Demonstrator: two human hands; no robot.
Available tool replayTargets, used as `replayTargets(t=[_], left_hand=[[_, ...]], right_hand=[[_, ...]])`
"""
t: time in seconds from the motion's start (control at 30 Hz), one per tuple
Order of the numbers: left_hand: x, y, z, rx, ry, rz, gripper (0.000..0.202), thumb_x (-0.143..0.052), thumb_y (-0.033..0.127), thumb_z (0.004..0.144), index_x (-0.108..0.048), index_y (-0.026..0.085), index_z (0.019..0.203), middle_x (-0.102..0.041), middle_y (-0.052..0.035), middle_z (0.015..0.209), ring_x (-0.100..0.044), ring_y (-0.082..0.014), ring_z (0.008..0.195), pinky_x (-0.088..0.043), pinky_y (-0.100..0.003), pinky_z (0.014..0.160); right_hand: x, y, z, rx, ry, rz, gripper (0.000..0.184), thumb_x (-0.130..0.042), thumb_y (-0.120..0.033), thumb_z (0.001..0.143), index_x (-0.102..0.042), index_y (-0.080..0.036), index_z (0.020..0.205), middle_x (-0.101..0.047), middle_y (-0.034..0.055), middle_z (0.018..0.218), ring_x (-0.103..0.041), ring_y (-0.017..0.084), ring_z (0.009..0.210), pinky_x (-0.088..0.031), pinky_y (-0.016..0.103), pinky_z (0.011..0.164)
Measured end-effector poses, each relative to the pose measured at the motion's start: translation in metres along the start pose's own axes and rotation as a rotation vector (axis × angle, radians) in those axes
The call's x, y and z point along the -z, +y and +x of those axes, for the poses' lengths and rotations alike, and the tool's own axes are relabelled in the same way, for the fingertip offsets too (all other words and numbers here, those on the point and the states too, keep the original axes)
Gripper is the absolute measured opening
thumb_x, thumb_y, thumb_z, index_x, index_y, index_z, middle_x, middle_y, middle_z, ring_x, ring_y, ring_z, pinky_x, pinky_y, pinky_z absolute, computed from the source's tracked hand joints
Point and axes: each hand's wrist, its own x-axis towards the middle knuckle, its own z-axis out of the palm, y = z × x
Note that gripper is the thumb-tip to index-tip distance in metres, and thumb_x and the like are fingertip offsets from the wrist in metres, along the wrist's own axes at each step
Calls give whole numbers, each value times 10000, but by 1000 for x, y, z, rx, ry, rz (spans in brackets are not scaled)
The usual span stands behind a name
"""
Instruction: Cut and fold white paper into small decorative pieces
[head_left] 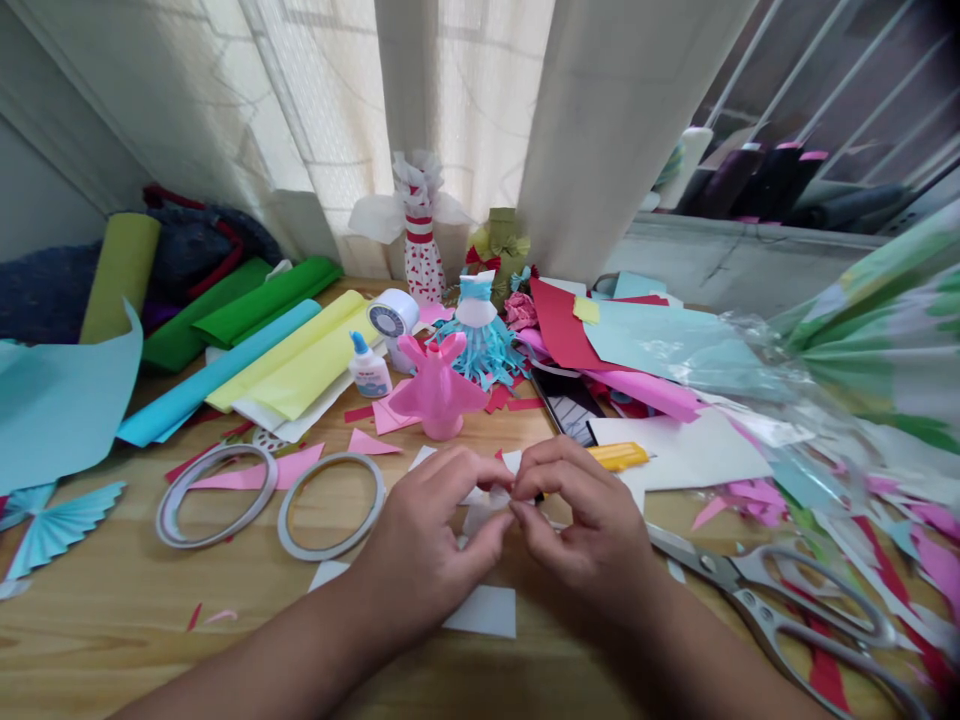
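— Just in front of the pink paper dress (437,390), what are the hands doing?
— The left hand (427,545) and the right hand (592,520) are close together, with their fingertips meeting. Both are curled up tight. They pinch a little white paper (487,497) between thumbs and fingers, just above the surface (112,620).
— What is under them?
— A flat white card (484,612) lies on the wood, nearer to the person than the dress is.
— And off to the sides?
— Left of the dress and a bit nearer, two tape rings (163,515) lie flat, side by side. Right of the dress, a yellow cutter (619,456) pokes out just behind the right hand. Farther right and nearer, big silver scissors (787,600) lie among paper scraps.
— What is behind the dress?
— A blue paper dress (480,335) stands just behind it. A small glue bottle (369,368) stands just left of it, next to some yellow paper sheets (300,360).
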Motion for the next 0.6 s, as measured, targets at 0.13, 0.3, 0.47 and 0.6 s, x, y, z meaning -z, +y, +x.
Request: replayTargets(t=[0.13, 0.3, 0.47, 0.6], left_hand=[[-1, -1, 0, -27, 28, 58, 176, -580, 96, 757, -558, 212, 887, -615, 21, 773, -584, -131, 724, -437, -251, 675], [-1, -2, 0, -34, 22, 25, 131, -550, 84, 773, -571, 203, 825, -615, 9, 758, -577, -131, 713, -441, -252, 664], [0, 0, 1, 9, 30, 29, 121, -563, 89, 758, -588, 193, 813, -622, 5, 737, -581, -138, 705, -442, -253, 651], [0, 1, 2, 37, 43, 23, 111, -569, 88, 745, -591, 190, 781, -624, 11, 718, -581, -135, 685, -443, -252, 644]], right_hand=[[0, -1, 2, 4, 10, -3, 157, -539, -37, 698, -566, -191, 710, -568, 27, 729, -555, 157, 697, -470, 286, 619], [0, -2, 3, 7, 13, -4, 161, -555, -31, 689, -575, -189, 707, -569, 29, 721, -558, 158, 686, -470, 284, 615], [0, -2, 3, 20, 17, 2, 158, -557, -21, 684, -582, -176, 706, -567, 37, 726, -560, 156, 688, -471, 278, 613], [0, 0, 2, 17, 9, -11, 152, -559, -39, 698, -589, -186, 721, -570, 33, 732, -560, 160, 697, -475, 291, 621]])
